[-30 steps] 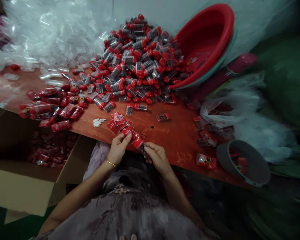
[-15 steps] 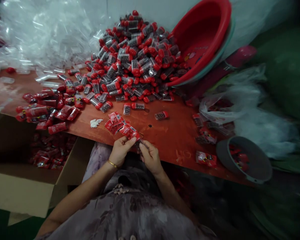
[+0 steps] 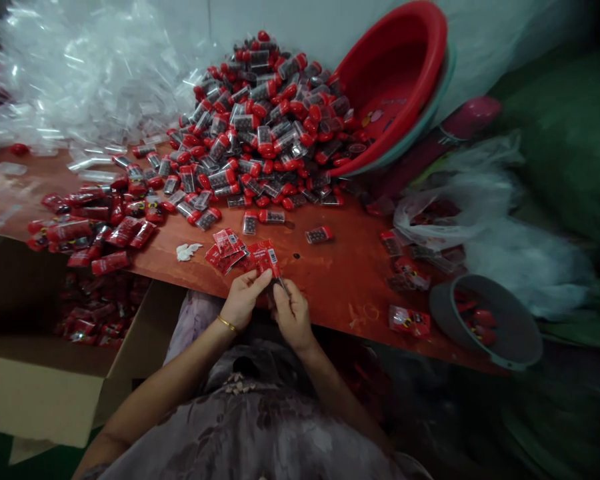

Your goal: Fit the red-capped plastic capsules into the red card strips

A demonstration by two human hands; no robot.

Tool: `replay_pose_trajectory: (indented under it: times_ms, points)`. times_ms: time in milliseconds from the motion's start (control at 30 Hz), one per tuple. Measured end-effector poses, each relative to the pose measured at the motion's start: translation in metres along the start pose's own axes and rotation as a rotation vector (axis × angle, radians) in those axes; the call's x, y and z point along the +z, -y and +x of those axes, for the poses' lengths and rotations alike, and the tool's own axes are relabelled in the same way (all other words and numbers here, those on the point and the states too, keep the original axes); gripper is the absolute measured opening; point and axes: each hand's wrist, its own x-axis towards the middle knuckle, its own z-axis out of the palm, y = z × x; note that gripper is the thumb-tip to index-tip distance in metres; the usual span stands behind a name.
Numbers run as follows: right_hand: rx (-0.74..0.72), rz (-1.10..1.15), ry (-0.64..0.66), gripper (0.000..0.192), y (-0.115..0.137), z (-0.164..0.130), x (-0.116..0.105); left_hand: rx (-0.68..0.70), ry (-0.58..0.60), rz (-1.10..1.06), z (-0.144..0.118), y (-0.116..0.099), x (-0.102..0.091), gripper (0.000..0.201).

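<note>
My left hand (image 3: 245,300) and my right hand (image 3: 289,312) meet at the near edge of the red-brown table (image 3: 340,280), both pinching a small red packet (image 3: 269,258) that sticks up between the fingertips. A gold bracelet sits on my left wrist. Just beyond the hands lie a few flat red labels (image 3: 225,248). Farther back rises a big heap of small clear containers with red caps (image 3: 265,133). Whether a container is inside the packet I cannot tell.
A tilted red basin (image 3: 405,80) leans at the heap's right. Finished red packets (image 3: 90,227) lie at left, above an open cardboard box (image 3: 55,347) holding more. Clear plastic sleeves (image 3: 90,73) pile at back left. A grey bowl (image 3: 485,320) and plastic bags (image 3: 470,213) sit right.
My right hand has moved left and closer to my left hand. The red packet went from lying slanted between the hands to standing more upright at the fingertips.
</note>
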Motion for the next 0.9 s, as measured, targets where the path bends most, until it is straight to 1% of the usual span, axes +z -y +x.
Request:
replay_pose_trajectory:
  times_ms: [67,133,200,267,300,467,600,700,767,800,833,867,900]
  points:
    - [0.074,0.159,0.041,0.029,-0.002,-0.001,0.001,0.028,-0.044,0.016,0.002,-0.001,0.001,0.041]
    - [0.106,0.215,0.045,0.031,-0.004,-0.001,0.001,0.056,-0.074,0.036,0.001,0.001,0.002,0.041]
    - [0.105,0.171,-0.013,0.03,-0.005,0.001,0.0,0.049,-0.067,0.056,-0.001,0.005,0.003,0.042]
    - [0.111,0.144,-0.074,0.029,-0.006,0.005,-0.001,0.017,-0.025,0.066,-0.004,0.01,0.004,0.044]
    - [0.122,0.15,-0.08,0.029,-0.006,0.007,-0.002,0.004,-0.007,0.06,-0.004,0.011,0.003,0.045]
    - [0.155,0.233,0.002,0.031,-0.009,0.017,-0.001,-0.057,0.052,-0.03,-0.005,0.011,-0.002,0.052]
    - [0.154,0.241,-0.006,0.033,-0.011,0.02,0.008,-0.028,0.035,-0.045,-0.005,0.016,-0.009,0.054]
    - [0.15,0.141,0.007,0.036,-0.008,0.025,0.02,-0.029,-0.001,-0.051,-0.005,0.018,-0.017,0.051]
    - [0.068,0.004,0.037,0.038,-0.007,0.031,0.026,-0.047,-0.09,-0.065,-0.002,0.006,-0.03,0.047]
    - [0.007,-0.084,0.047,0.037,-0.007,0.034,0.026,-0.057,-0.149,-0.078,0.001,-0.006,-0.04,0.044]
    - [-0.053,-0.178,0.048,0.037,-0.008,0.036,0.025,-0.06,-0.223,-0.103,0.004,-0.022,-0.053,0.04]
    - [-0.098,-0.268,0.037,0.036,-0.01,0.039,0.023,-0.054,-0.271,-0.146,0.009,-0.041,-0.068,0.035]
    - [-0.121,-0.347,0.019,0.035,-0.013,0.041,0.019,-0.014,-0.323,-0.191,0.014,-0.063,-0.084,0.031]
